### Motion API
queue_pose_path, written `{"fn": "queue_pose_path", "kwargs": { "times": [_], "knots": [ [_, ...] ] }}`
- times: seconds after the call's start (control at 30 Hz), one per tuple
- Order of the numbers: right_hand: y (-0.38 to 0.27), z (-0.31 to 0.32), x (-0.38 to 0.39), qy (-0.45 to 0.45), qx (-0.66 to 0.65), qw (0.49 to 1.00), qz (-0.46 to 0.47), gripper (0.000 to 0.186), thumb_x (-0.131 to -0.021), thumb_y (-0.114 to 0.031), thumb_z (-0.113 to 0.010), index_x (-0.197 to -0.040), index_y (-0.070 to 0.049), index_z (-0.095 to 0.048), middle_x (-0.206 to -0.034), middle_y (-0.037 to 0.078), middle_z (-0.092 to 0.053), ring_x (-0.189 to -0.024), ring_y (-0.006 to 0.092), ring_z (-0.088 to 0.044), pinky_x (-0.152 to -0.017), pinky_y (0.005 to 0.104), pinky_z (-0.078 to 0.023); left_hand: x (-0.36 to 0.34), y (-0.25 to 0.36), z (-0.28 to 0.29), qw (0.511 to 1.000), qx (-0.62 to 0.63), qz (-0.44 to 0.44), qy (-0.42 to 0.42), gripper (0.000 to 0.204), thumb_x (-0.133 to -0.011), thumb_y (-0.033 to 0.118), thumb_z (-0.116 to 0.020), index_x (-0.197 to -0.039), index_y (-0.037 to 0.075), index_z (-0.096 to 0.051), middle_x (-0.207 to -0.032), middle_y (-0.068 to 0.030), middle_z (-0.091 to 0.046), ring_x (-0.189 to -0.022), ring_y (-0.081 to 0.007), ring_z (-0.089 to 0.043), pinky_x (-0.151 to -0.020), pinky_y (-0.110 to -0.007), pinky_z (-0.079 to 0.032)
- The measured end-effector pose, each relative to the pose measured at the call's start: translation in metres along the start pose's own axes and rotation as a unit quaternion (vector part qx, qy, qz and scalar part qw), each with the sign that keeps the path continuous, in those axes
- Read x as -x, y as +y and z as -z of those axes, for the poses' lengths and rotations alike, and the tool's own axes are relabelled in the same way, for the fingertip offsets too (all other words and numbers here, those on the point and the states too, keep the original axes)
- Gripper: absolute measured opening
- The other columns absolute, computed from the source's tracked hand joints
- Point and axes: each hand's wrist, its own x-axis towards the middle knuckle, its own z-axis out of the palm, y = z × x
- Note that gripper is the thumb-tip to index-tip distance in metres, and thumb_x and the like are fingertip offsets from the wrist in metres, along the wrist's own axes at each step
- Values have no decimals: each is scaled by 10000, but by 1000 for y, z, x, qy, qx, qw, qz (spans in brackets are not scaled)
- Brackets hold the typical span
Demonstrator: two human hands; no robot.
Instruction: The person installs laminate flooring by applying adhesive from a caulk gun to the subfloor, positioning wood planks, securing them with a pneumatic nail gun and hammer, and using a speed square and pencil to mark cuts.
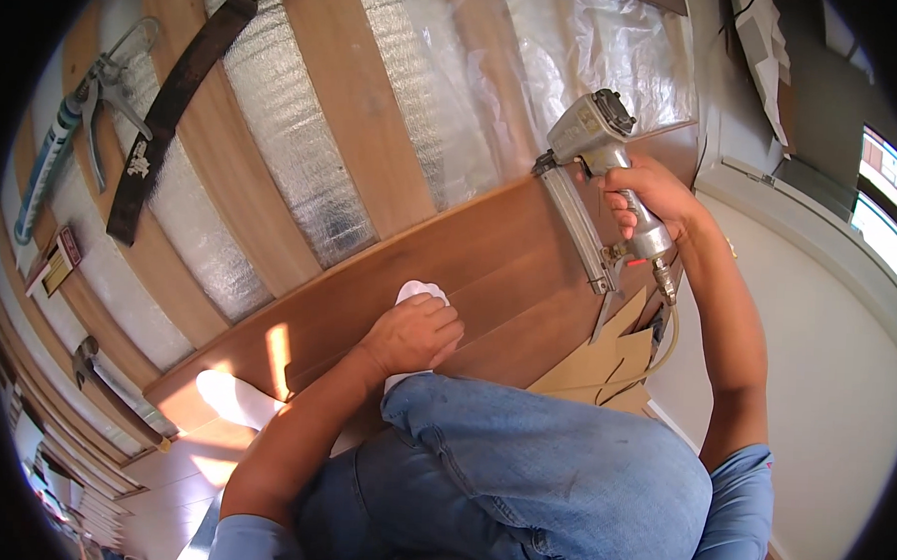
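My right hand (652, 194) is wrapped round the grip of a silver pneumatic nail gun (600, 126), with a hose on its handle's end; the gun's nose rests by the upper edge of brown floor planks (499, 262). My left hand (414, 331) is curled closed at my bent knee, over my white-socked foot (418, 291); whether anything is inside its fingers is hidden. My other white-socked foot (228, 396) is at the lower left of the planks, in sunlight.
Wooden battens (346, 105) alternate with foil insulation above the planks. On them lie a caulking gun (53, 163), a dark flat bar (164, 137), a small box (59, 258) and a hammer (113, 396). Cardboard (600, 367) is under the hose. A pale wall (795, 365) stands right.
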Motion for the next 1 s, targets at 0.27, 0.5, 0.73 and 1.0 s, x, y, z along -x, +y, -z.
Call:
{"fn": "queue_pose_path", "kwargs": {
  "times": [0.27, 0.5, 0.73, 1.0],
  "knots": [
    [-10, -20, -2, -31, 16, 999, -14, 318, -914, -127, -602, -1194, 21, -628, -672, 0, -496, -506, 108, -492, -476, 312, -504, 3, -2, -1, 1000, 9, 2, 14, 152, -782, 150, -746, -889, 104, -650, -872, -35, -597, -848, -234, -597, -816, -357, -503],
    [-30, -27, -12, -7, 79, 995, -55, 281, -837, -119, -624, -1053, 61, -636, -643, 18, -504, -494, 116, -497, -484, 320, -525, 3, -1, -3, 1000, 4, 2, 17, 172, -759, 134, -760, -869, 102, -632, -861, -46, -585, -868, -241, -600, -822, -360, -502],
    [-28, -37, -13, 32, 128, 990, -57, 176, -872, -85, -601, -996, 37, -578, -627, 16, -488, -452, 110, -480, -432, 321, -510, 1, 0, -1, 999, 18, 9, 28, 137, -772, 130, -732, -892, 92, -678, -866, -34, -612, -832, -239, -597, -796, -360, -508],
    [-30, -21, -9, 44, 157, 986, -35, 199, -846, -148, -625, -709, -26, -548, -629, 34, -500, -473, 124, -493, -481, 323, -537, 3, 1, 1, 1000, 20, 13, 21, 144, -783, 134, -754, -853, 97, -634, -864, -47, -600, -872, -247, -614, -837, -366, -512]
  ]
}}
